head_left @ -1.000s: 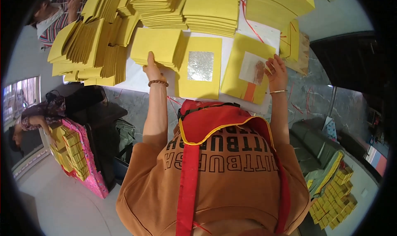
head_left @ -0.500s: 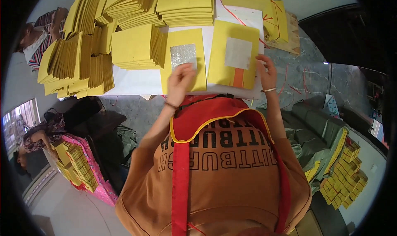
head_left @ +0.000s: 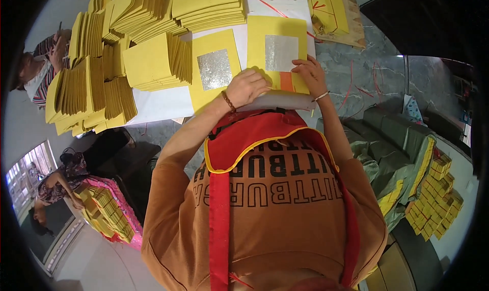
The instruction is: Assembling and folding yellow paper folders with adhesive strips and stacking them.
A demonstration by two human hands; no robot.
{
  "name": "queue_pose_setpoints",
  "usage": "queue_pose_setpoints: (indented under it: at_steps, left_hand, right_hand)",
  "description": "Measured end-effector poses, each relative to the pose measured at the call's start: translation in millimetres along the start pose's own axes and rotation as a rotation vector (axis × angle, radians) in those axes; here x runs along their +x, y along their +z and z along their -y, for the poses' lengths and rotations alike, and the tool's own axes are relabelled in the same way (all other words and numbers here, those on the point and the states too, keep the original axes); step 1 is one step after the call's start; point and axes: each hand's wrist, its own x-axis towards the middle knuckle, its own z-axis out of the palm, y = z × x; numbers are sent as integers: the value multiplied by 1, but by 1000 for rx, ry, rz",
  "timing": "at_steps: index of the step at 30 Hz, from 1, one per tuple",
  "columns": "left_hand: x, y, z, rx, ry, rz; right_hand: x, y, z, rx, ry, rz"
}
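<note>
Two yellow paper sheets lie flat side by side on the white table (head_left: 158, 103), each bearing a square silver foil patch. The left sheet (head_left: 214, 69) has its long axis running away from the person, tilted slightly leftward; the right sheet (head_left: 277, 51) lies the same way, with an orange strip at its near edge. The left hand (head_left: 248, 86) rests loosely curled, its grip on nothing, at the near edge between the two sheets. The right hand (head_left: 309, 74) presses spread fingers flat on the right sheet's near corner. Fanned stacks of yellow sheets (head_left: 153, 61) crowd the table's far left, and bundles tied with red string (head_left: 433, 194) sit at lower right
</note>
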Motion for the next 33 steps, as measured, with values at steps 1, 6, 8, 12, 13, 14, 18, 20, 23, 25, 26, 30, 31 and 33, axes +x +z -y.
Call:
queue_pose_setpoints:
  at_steps: [1,6,8,12,13,14,18,20,23,25,26,30,31,33]
  left_hand:
    - [0,0,1,-1,-2,1]
    - [3,0,3,-188,-130,-1]
    - [6,-2,6,-234,-198,3]
    - [10,-6,2,-388,-472,37]
    - [9,-4,4,-388,-473,35]
    - [7,-1,8,-433,-492,19]
    - [7,1,9,-500,-591,41]
    - [10,1,9,-519,-602,36]
    - [11,3,12,-515,-620,40]
    - [12,3,12,-494,-626,55]
    - [13,3,12,-504,-637,36]
    - [15,2,15,-511,-644,-39]
    - [15,2,16,-511,-640,-35]
    - [15,1,16,-618,-721,-19]
  right_hand:
    - [1,-1,1,58,20,20]
    - [5,-1,3,165,65,34]
    - [5,-1,2,146,59,-3]
    - [5,-1,4,168,40,-6]
    - [6,0,5,181,58,-19]
    - [7,-1,4,180,56,-17]
    - [6,1,0,202,83,38]
    - [6,1,-1,227,102,34]
    - [6,-1,-3,187,107,35]
    - [7,-4,-5,251,12,90]
    - [5,-5,-5,251,14,87]
    - [6,-7,-4,467,157,72]
    - [7,-9,-7,306,78,126]
    - [2,-10,-2,212,39,122]
